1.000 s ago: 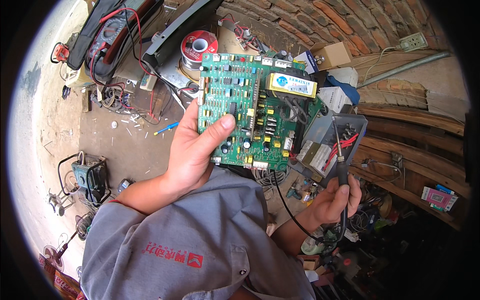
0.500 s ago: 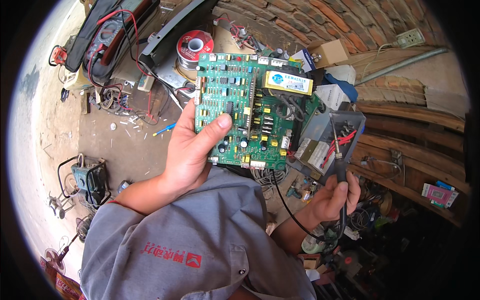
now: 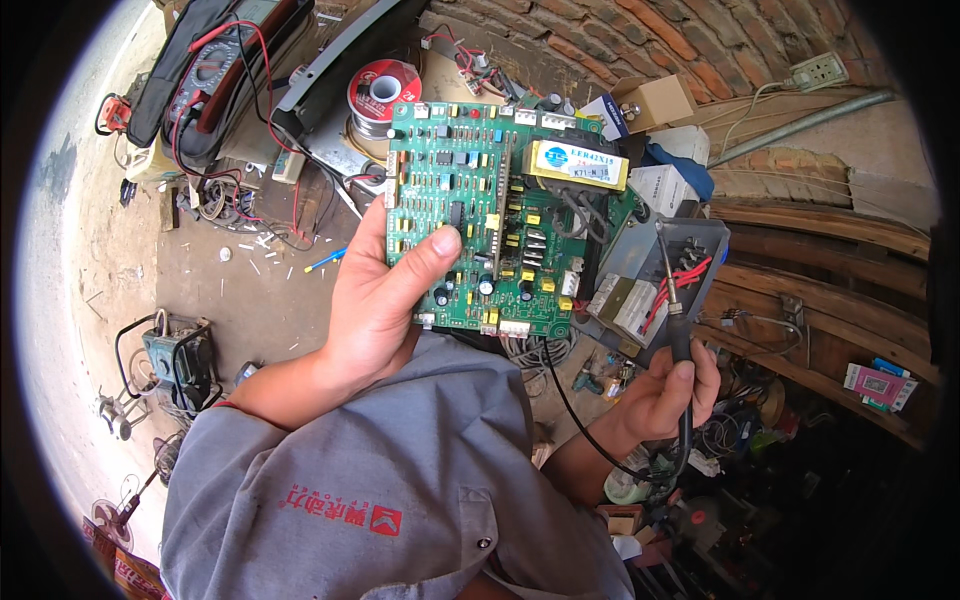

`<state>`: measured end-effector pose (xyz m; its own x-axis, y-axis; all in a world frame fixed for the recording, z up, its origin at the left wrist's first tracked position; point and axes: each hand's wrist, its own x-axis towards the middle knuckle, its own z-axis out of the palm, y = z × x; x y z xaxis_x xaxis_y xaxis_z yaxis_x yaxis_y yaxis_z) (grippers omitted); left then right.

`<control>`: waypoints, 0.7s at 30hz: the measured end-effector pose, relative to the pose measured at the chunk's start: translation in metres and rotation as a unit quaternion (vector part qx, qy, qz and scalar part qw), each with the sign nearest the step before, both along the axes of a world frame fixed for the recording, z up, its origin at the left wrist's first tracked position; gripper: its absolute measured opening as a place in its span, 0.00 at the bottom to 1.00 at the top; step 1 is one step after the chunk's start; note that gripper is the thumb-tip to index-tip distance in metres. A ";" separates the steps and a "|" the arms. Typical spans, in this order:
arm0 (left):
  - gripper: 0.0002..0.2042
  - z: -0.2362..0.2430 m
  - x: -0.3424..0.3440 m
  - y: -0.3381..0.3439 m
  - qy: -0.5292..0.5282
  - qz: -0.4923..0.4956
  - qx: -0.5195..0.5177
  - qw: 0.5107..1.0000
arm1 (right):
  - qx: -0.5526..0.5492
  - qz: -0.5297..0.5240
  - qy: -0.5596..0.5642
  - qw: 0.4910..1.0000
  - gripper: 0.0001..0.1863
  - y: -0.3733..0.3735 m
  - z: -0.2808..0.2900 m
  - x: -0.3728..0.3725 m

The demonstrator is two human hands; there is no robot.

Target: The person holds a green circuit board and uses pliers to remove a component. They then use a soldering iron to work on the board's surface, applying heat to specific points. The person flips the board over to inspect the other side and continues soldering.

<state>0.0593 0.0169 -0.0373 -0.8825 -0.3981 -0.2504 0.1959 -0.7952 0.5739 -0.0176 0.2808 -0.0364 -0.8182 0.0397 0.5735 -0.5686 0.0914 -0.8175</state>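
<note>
We pinch a green board (image 3: pixel 470 212) with our left fingers (image 3: pixel 424 264) and curl our right fingers (image 3: pixel 682 378) around a soldering iron (image 3: pixel 680 332)

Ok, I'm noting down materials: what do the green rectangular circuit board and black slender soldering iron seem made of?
Circuit board: probably resin laminate, judging by its flat, smooth green face. Soldering iron: dull handle, plastic or rubber; silvery sheen suggests a metal shaft.

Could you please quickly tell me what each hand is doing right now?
Left hand: closed on the green circuit board.
Right hand: closed around the soldering iron.
</note>
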 end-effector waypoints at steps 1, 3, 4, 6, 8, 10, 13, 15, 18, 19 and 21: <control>0.20 0.001 0.000 0.000 0.001 0.000 0.000 1.000 | -0.001 0.001 0.001 1.000 0.16 0.000 0.000 0.000; 0.20 0.001 0.000 0.000 0.003 -0.002 -0.001 1.000 | 0.001 0.000 0.002 1.000 0.17 0.000 0.000 0.000; 0.20 0.001 0.000 0.000 0.005 -0.003 -0.001 1.000 | 0.002 -0.001 0.003 1.000 0.17 -0.001 0.000 0.000; 0.20 0.000 0.000 0.000 0.007 -0.004 -0.002 1.000 | 0.002 -0.002 0.004 1.000 0.17 -0.001 0.000 0.000; 0.20 0.000 0.000 -0.001 0.005 -0.004 -0.001 1.000 | 0.002 -0.003 0.004 1.000 0.17 -0.001 0.000 0.001; 0.21 0.001 0.000 -0.001 0.006 -0.005 0.007 1.000 | 0.002 -0.003 0.003 1.000 0.17 -0.002 0.001 0.001; 0.21 0.002 -0.001 -0.002 0.004 -0.007 0.011 1.000 | 0.007 -0.001 0.007 1.000 0.16 -0.002 0.001 0.000; 0.22 0.002 -0.001 -0.002 0.004 -0.007 0.011 1.000 | 0.010 0.007 0.006 1.000 0.16 -0.002 0.002 0.000; 0.21 0.000 0.000 -0.002 0.009 -0.006 0.009 1.000 | 0.018 0.015 0.013 1.000 0.16 -0.003 0.004 0.000; 0.21 0.000 0.000 -0.002 0.013 -0.006 0.007 1.000 | 0.021 0.017 0.017 0.999 0.16 -0.004 0.004 -0.001; 0.21 -0.002 0.001 -0.001 0.020 -0.002 0.003 1.000 | 0.019 0.003 0.014 1.000 0.16 -0.004 0.003 -0.001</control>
